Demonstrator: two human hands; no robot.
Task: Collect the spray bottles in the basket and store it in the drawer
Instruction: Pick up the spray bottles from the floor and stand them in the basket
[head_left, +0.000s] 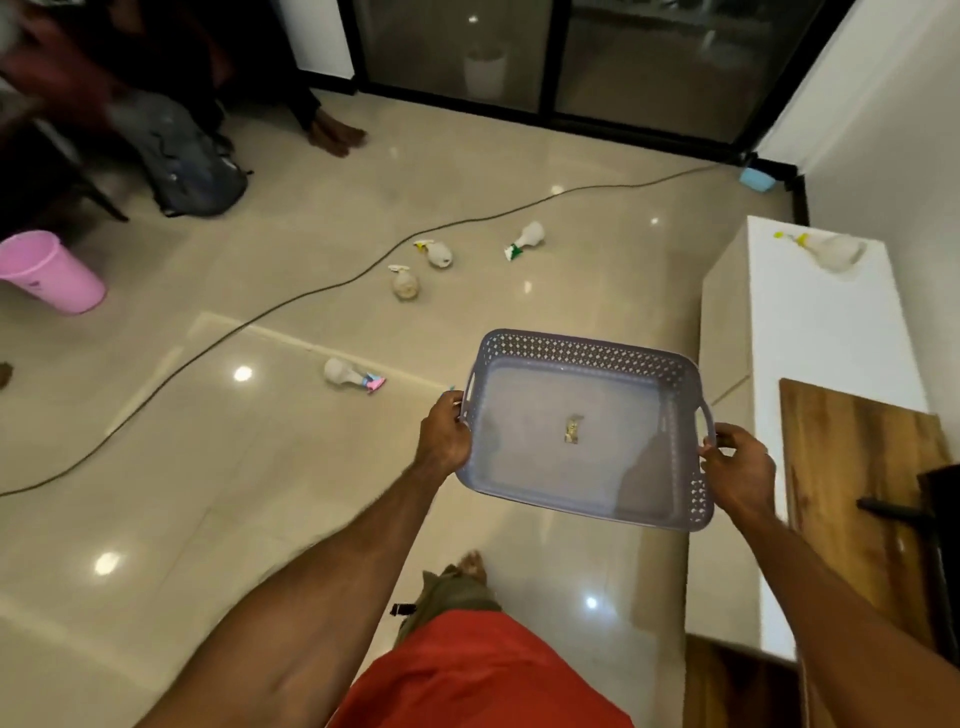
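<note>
I hold a grey perforated basket (582, 353) in the air in front of me, my left hand (444, 434) shut on its left handle and my right hand (737, 470) on its right handle. Only a small scrap lies inside it. Several clear spray bottles lie on the tiled floor: one with a pink nozzle (350, 375) to the basket's left, two with white nozzles (405, 283) (438, 253) further off, and one with a green nozzle (527, 240). Another spray bottle with a yellow nozzle (828, 249) lies on the white cabinet (826, 332) at the right.
A dark cable (291, 306) runs across the floor between me and the far bottles. A pink bucket (49, 273) stands at the left, a backpack (192, 161) and another person's feet (335, 135) beyond. A wooden board (852, 488) lies at the right.
</note>
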